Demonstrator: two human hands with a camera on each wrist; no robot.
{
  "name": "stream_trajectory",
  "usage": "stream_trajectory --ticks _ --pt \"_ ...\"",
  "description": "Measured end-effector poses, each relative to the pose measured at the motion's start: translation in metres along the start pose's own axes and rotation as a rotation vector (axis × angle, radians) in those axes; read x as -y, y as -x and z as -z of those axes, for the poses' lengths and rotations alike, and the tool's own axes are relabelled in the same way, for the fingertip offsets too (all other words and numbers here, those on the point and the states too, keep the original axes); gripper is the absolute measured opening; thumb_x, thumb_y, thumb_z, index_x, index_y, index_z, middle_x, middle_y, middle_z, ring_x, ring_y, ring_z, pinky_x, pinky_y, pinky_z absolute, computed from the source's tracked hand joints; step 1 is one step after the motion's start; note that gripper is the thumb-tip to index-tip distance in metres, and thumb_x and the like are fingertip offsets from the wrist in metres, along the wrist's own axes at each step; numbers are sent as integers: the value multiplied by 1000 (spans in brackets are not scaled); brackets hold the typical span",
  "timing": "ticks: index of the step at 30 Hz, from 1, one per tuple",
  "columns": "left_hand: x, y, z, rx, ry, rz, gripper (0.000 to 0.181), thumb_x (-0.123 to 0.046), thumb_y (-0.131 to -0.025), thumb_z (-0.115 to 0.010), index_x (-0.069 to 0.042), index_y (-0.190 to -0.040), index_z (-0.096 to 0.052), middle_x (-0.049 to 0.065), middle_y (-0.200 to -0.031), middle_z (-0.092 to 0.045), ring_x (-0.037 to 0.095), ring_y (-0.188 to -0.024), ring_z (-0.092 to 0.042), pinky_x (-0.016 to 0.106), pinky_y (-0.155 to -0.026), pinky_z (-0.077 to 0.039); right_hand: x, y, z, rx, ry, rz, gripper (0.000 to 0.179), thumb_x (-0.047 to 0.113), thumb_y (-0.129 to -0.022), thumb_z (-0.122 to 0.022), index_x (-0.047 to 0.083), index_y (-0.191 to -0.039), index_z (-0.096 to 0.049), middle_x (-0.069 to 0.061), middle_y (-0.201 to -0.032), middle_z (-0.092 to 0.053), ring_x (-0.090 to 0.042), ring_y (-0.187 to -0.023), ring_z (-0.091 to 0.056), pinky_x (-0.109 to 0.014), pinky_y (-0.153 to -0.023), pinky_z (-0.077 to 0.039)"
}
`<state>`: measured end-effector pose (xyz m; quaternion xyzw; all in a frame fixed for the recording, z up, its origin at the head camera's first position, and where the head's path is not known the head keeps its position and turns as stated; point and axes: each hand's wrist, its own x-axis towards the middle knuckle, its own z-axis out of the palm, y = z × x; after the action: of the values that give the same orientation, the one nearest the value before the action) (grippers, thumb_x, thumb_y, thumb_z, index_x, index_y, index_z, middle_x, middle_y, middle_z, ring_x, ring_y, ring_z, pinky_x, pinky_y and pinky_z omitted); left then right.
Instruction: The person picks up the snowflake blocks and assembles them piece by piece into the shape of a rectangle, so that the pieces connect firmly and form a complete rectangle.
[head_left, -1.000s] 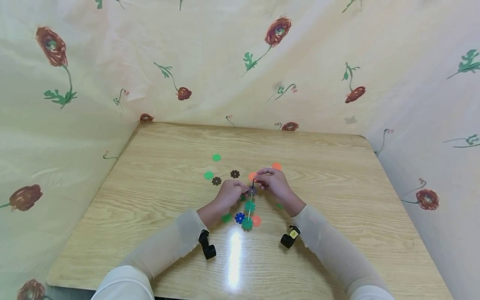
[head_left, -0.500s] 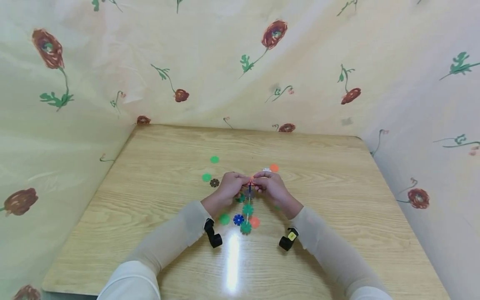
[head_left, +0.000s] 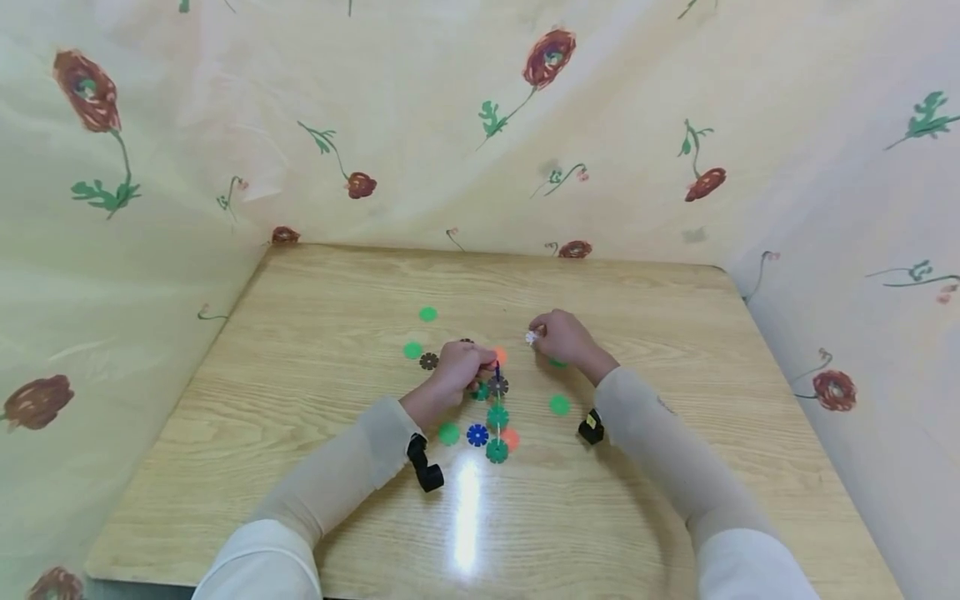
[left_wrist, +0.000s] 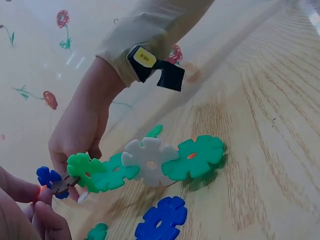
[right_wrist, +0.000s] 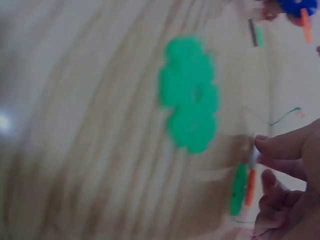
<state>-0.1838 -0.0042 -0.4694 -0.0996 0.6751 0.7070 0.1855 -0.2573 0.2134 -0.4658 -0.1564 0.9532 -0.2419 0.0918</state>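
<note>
My left hand point(head_left: 459, 367) pinches the orange end disc point(head_left: 500, 356) of a chain of flower-shaped plastic discs. From there the chain runs toward me through a blue disc point(left_wrist: 47, 176), a brown disc point(head_left: 498, 386), green discs point(left_wrist: 116, 170) and a white disc point(left_wrist: 150, 161) to a green disc point(head_left: 497, 451) at the near end. Farther to the right, my right hand point(head_left: 567, 337) pinches a loose white disc point(head_left: 531, 337) between thumb and fingers. That disc appears edge-on and blurred in the right wrist view. The fingers partly hide both held discs.
Loose discs lie around the chain: a blue disc point(head_left: 477, 435), an orange disc point(head_left: 511, 439), a brown disc point(head_left: 428, 361) and several green ones, including a green disc point(head_left: 559, 405) near the right forearm. Patterned cloth point(head_left: 420, 125) hangs behind the wooden table point(head_left: 360, 283).
Both hands met at the orange disc half a second ago. My right hand has since left it, moved right and away, and taken hold of a white disc. My left hand keeps the chain.
</note>
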Motion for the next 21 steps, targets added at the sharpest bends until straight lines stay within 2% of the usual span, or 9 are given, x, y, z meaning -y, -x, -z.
stream_trajectory --ticks 3,5,9,14,18,21 --pt "0 0 1 13 -1 -3 19 -14 -96 -66 -5 -81 -69 2 -66 -58 12 -54 -43 22 -48 -39 -1 -4 -2 13 62 -3 22 9 -89 -70 1 -109 -70 -13 -97 -62 -26 -85 -56 -39 -72 -50" --pt "1 0 2 7 10 -2 17 -14 -96 -66 -5 -82 -69 2 -67 -58 12 -53 -43 21 -48 -39 1 -4 -5 -2 44 2 13 9 -90 -71 3 -101 -69 -11 -95 -62 -25 -83 -56 -38 -72 -50" --pt "1 -2 2 -21 21 0 14 -12 -95 -68 -4 -84 -70 2 -67 -59 10 -52 -44 20 -46 -39 9 4 -10 -29 -74 73 4 10 -94 -70 5 -94 -71 -7 -91 -68 -22 -82 -59 -38 -74 -51" --pt "2 -5 2 -45 12 -15 12 -13 -95 -68 -3 -87 -71 3 -67 -60 10 -52 -43 20 -47 -38 20 17 -14 -35 -199 183 7 9 -95 -71 7 -95 -78 -4 -92 -73 -19 -83 -64 -38 -77 -55" --pt "2 -6 2 -58 5 -25 12 -13 -95 -69 -3 -88 -71 3 -69 -61 10 -53 -44 20 -48 -38 24 24 -16 -59 -199 244 9 5 -94 -71 3 -99 -78 -8 -95 -75 -19 -83 -67 -39 -77 -58" --pt "3 -6 1 -50 -1 -25 13 -13 -95 -69 -3 -88 -71 3 -69 -62 10 -54 -45 20 -48 -39 23 29 -18 -69 -201 235 9 6 -94 -71 3 -100 -78 -8 -96 -75 -18 -85 -68 -38 -77 -58"
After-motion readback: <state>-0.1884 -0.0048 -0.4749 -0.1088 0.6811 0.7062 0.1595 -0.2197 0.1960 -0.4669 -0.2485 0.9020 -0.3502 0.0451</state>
